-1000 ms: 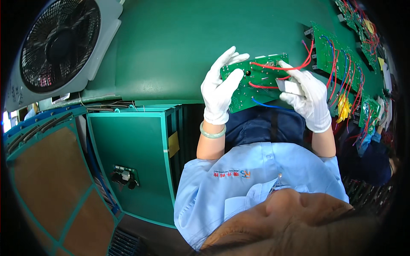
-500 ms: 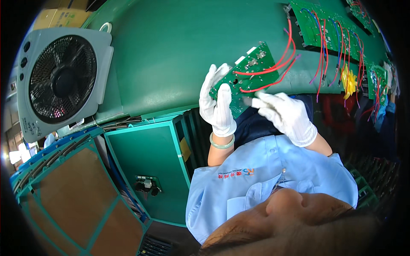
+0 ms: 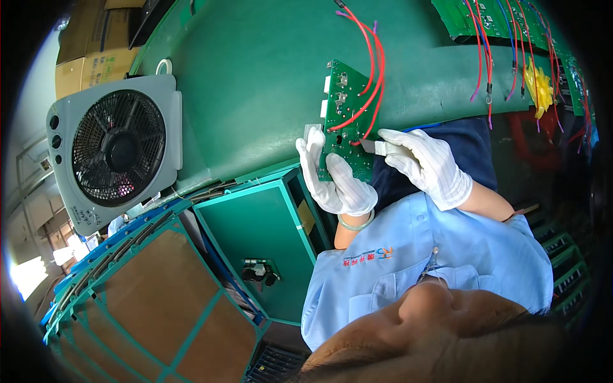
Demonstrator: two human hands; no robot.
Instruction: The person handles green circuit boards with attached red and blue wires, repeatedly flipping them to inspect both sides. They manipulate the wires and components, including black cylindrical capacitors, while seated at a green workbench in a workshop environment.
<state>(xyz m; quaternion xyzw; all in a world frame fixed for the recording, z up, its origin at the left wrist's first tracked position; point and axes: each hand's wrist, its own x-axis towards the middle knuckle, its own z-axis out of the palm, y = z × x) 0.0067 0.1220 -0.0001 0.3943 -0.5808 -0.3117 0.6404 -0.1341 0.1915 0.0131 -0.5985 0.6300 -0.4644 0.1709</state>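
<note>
My left hand (image 3: pixel 341 188), in a white glove, grips a green circuit board (image 3: pixel 357 165) by its lower left edge, thumb on the soldered face. The board stands tilted above the table's front edge. Thick red wires (image 3: pixel 381 67) rise from it and curve away toward the far side. A small knife (image 3: pixel 369 147) with a grey angled blade and pale handle is held in my gloved right hand (image 3: pixel 434 166). Its blade lies against or just over the board near the base of a red wire; actual contact cannot be told.
A grey box fan (image 3: pixel 121 150) stands on the green table (image 3: pixel 255 76) at left, cardboard boxes (image 3: pixel 96 64) behind it. More wired boards (image 3: pixel 491 22) lie at far right beside a yellow bundle (image 3: pixel 538 86). A small board (image 3: pixel 260 272) rests on the green cabinet (image 3: pixel 242 223) at lower left.
My left hand has turned the board more upright, and its wires now point up and leftward. The knife in my right hand has come to a wire's base. The whole view has shifted.
</note>
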